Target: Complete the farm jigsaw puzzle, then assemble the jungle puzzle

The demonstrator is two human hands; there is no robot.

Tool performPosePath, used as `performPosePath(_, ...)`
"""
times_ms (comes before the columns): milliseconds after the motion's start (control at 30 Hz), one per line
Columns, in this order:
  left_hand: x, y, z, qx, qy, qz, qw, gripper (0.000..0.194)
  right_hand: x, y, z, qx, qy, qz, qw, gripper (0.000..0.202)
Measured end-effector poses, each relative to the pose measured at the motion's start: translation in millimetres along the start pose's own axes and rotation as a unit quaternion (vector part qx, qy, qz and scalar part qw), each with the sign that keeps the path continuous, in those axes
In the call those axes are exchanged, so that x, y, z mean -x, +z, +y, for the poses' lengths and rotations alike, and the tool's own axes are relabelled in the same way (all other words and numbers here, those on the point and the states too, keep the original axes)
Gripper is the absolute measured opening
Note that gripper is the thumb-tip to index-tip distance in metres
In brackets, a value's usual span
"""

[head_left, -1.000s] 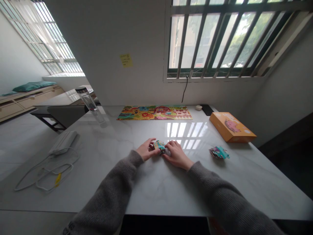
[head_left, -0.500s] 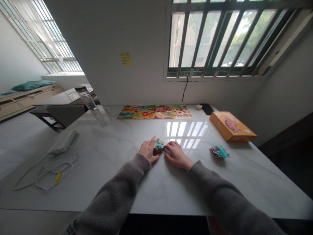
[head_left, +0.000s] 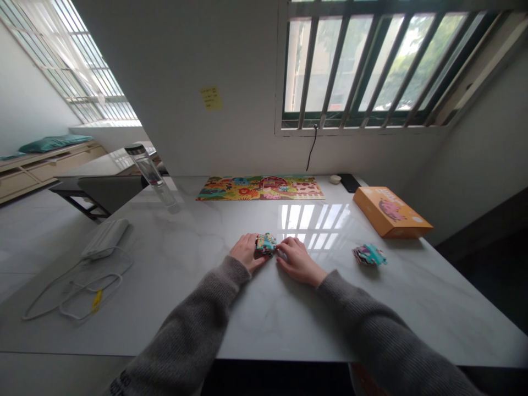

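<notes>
A small stack of colourful jigsaw puzzle pieces (head_left: 266, 242), teal and yellow on top, is between my hands at the middle of the table. My left hand (head_left: 246, 253) is wrapped round its left side, thumb at the near edge. At the right edge, my right hand (head_left: 300, 263) has its thumb and forefinger closed together against the pieces. Exactly what those fingertips pinch is too small to make out. A second pile of puzzle pieces (head_left: 370, 254) lies on the table to the right of my right hand.
A finished picture strip (head_left: 259, 188) with farm animals lies by the wall. An orange box (head_left: 391, 213), a black phone (head_left: 350, 183) and a small white item (head_left: 335, 179) are at the right back. On the left stand a glass bottle (head_left: 146, 168) and a white device (head_left: 106, 239) with a cable (head_left: 91, 289).
A finger of my left hand that stuck up beside the stack is now lowered behind it. The stack has shifted slightly left and shows more. My right hand stays nearly still.
</notes>
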State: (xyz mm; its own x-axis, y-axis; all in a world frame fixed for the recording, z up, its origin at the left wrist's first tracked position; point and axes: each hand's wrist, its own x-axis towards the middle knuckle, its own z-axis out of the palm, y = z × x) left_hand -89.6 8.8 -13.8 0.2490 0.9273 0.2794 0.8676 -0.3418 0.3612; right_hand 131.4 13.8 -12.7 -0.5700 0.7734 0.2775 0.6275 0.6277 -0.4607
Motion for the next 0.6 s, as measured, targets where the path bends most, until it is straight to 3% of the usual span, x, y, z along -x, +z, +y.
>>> performPosePath(133,-0.5,-0.4,-0.9,0.022,-0.005,0.002,1.000,0.047,-0.2,-0.2,-0.6,0.002,0.000,-0.001,1.000,0.027)
performPosePath(367,1.1,-9.3,-7.9,0.097,-0.024,-0.022,0.995,0.065,-1.2,-1.9,1.7,-0.033,0.019,0.029,0.999,0.018)
performPosePath(467,0.7,-14.3,-8.7,0.122,0.000,0.001,0.992,0.058,-2.8,-3.5,1.3,-0.103,0.026,0.085,0.991,0.020)
performPosePath(600,-2.0,-17.6,-12.5,0.104,0.052,0.034,0.993,0.040,-5.2,-3.0,-2.1,-0.161,-0.028,0.115,0.980,0.028)
